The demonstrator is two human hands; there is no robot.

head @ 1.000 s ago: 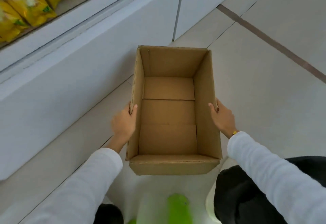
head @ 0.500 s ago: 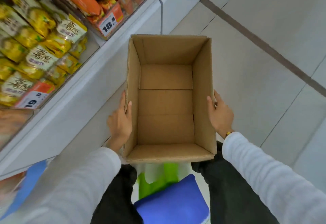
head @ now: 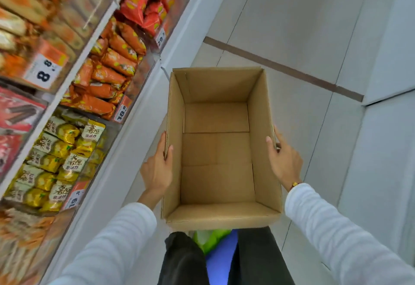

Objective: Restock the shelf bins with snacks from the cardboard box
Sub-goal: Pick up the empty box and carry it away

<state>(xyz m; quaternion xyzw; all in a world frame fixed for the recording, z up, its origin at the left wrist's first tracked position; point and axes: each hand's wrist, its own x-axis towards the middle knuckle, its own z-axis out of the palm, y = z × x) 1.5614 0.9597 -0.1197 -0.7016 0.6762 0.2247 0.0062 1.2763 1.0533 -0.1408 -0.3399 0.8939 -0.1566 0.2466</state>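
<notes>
An open brown cardboard box (head: pixel 216 172) with nothing inside is held up in front of me. My left hand (head: pixel 157 170) grips its left wall, thumb over the rim and inside the box. My right hand (head: pixel 284 161) grips the right wall the same way. To the left run the shelf bins (head: pixel 134 78), packed with yellow snack packs (head: pixel 56 161), orange snack bags (head: pixel 105 78) and red bags (head: pixel 146 6).
Price tags (head: pixel 121 110) hang on the clear bin fronts. The white shelf base (head: pixel 134 150) runs beside the box. Pale floor tiles (head: pixel 314 38) with a brown strip stretch to the right. A white cabinet (head: pixel 390 60) stands far right. Green and blue things (head: pixel 217 246) lie between my legs.
The box has come up off the floor between both hands. My view has risen, so more shelf levels with snacks show on the left.
</notes>
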